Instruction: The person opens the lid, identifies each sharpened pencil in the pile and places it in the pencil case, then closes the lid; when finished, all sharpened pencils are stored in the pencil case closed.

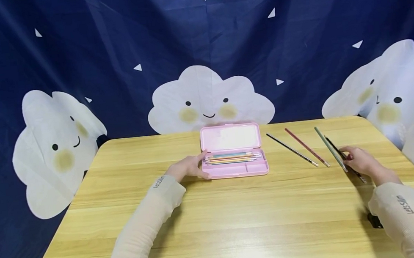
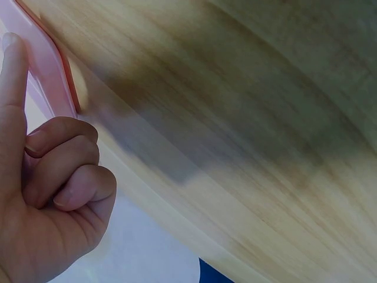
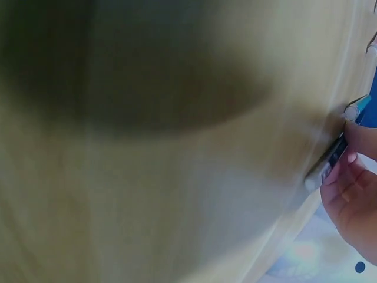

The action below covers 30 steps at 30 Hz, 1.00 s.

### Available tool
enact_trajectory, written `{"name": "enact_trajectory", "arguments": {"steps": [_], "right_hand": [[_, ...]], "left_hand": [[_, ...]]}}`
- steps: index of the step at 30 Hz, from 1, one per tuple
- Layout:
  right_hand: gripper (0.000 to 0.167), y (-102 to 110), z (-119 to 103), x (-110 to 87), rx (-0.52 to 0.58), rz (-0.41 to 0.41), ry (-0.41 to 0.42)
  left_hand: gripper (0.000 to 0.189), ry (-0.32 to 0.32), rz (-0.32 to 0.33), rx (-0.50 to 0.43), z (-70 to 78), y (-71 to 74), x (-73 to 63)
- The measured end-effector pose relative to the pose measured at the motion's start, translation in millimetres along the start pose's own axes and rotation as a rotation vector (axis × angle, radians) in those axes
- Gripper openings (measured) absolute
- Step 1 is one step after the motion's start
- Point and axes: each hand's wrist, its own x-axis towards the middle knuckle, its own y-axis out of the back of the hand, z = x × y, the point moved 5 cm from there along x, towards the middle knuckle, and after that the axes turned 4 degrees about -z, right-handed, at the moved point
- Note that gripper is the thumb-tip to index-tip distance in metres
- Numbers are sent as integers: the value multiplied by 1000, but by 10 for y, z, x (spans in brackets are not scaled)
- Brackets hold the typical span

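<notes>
An open pink pencil case (image 1: 227, 170) lies near the table's far edge, its lid leaning back. Several coloured pencils (image 1: 229, 160) fill its rear compartment. My left hand (image 1: 188, 168) grips the case's left end, thumb at the front corner and a finger by the hinge. The left wrist view shows one digit stretched along the pink wall (image 2: 44, 59) and the other fingers curled. On the right, my right hand (image 1: 360, 161) pinches a black pencil (image 3: 321, 171) between thumb and fingers, low over the table. A green pencil (image 1: 327, 145) lies just left of it.
Between the case and the green pencil lie a red pencil (image 1: 304, 145) and a dark pencil with a white end (image 1: 289, 148), both slanted. A small black object (image 1: 374, 220) shows beside the right sleeve. Behind the wooden table (image 1: 217, 221) hangs a blue curtain (image 1: 195, 28) with clouds.
</notes>
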Motion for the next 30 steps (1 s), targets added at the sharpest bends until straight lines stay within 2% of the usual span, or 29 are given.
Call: {"name": "enact_trajectory", "arguments": {"steps": [6, 12, 22, 30], "right_hand": [[41, 10, -4, 44, 22, 16, -9], [45, 51, -184, 134, 25, 55, 29], [35, -10, -751, 385, 48, 164, 197], [24, -163, -1328, 636, 60, 155, 334]], "left_hand": [[102, 5, -3, -20, -6, -2, -6], [102, 1, -4, -15, -13, -5, -3], [101, -2, -5, -4, 10, 4, -24], [100, -7, -4, -10, -2, 21, -25]]}}
